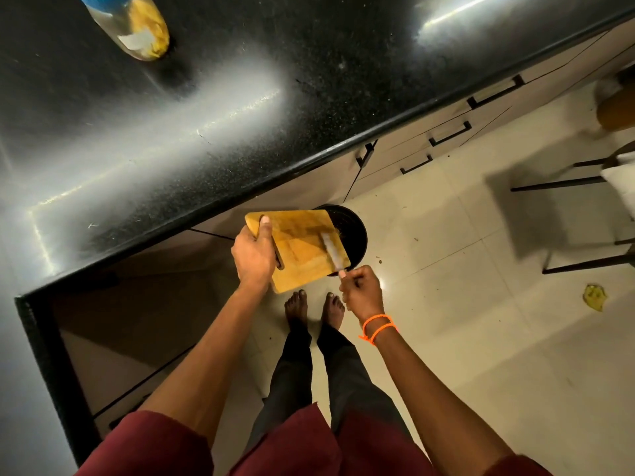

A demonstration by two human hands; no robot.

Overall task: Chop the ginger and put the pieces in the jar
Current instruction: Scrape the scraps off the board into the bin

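Black speckled countertop [240,108] fills the upper left, with pale floor tiles [446,304] seen below its edge. A wooden cutting board [299,249] is held out past the counter's edge, tilted over a black bin [354,231] that stands on the floor just beside the cabinet fronts. The board's handle end is gripped by the left hand [254,255], thumb laid on its top face. A knife [332,250], blurred, is laid across the board's far end, its handle clamped in the curled fingers of the right hand [360,292]. The jar [134,25], blue-lidded and holding yellow pieces, stands on the counter well away from the board, near the upper left corner. No ginger can be made out on the board.
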